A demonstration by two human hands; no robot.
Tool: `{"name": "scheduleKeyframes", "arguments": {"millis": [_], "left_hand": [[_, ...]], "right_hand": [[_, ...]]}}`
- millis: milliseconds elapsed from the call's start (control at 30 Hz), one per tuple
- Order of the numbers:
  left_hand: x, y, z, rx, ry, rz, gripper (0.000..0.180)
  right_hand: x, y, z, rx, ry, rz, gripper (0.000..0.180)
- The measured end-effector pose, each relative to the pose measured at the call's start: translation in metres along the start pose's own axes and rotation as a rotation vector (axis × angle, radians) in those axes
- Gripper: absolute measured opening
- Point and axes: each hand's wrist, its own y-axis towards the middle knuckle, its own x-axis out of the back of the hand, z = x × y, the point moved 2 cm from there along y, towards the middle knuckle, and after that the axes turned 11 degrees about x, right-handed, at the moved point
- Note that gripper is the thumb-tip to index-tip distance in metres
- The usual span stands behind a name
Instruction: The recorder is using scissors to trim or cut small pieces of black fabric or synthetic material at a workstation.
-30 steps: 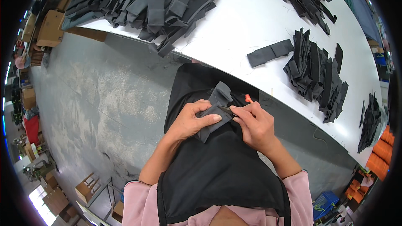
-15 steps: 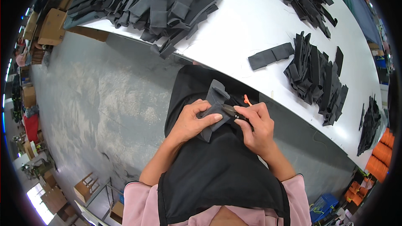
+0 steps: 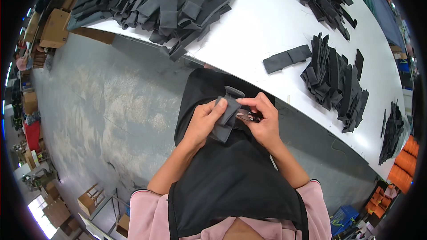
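Note:
Over my lap, my left hand (image 3: 204, 122) pinches a dark grey fabric piece (image 3: 227, 114), thumb on top, with a loop of its cloth standing up at the far end. My right hand (image 3: 266, 118) holds small thread snips (image 3: 250, 116) in its palm, blades pointing left beside the cloth's right edge. The right forefinger and thumb reach to that edge; whether they grip a thread cannot be made out. Beneath both hands lies a black apron (image 3: 222, 173).
A white table (image 3: 249, 31) runs diagonally ahead and right. On it lie a large heap of dark fabric strips (image 3: 169, 4), a right-hand pile (image 3: 336, 78), a single flat strip (image 3: 288, 58) and another pile (image 3: 322, 0). Orange bundles (image 3: 404, 164) stand at the far right.
My right hand has moved left to the cloth, and the snips have turned back into the palm. The fabric piece has been tilted and folded in my left hand. The orange snip handle no longer shows.

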Motion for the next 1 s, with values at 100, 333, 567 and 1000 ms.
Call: {"name": "scheduleKeyframes", "arguments": {"millis": [100,333,567,1000], "left_hand": [[0.004,-0.003,0.001,-0.046,0.041,0.019,0.038],[0.002,-0.004,0.002,-0.042,0.069,0.0,0.047],[0.009,0.012,0.01,-0.153,-0.002,0.083,0.043],[0.013,0.014,0.002,-0.117,-0.196,-0.208,0.017]], "right_hand": [[-0.006,0.0,0.001,0.117,0.025,-0.075,0.038],[-0.017,0.013,-0.001,0.104,-0.033,-0.048,0.021],[-0.03,0.028,-0.034,-0.635,0.847,0.022,0.014],[0.002,-0.03,0.009,-0.157,-0.104,-0.027,0.026]]}}
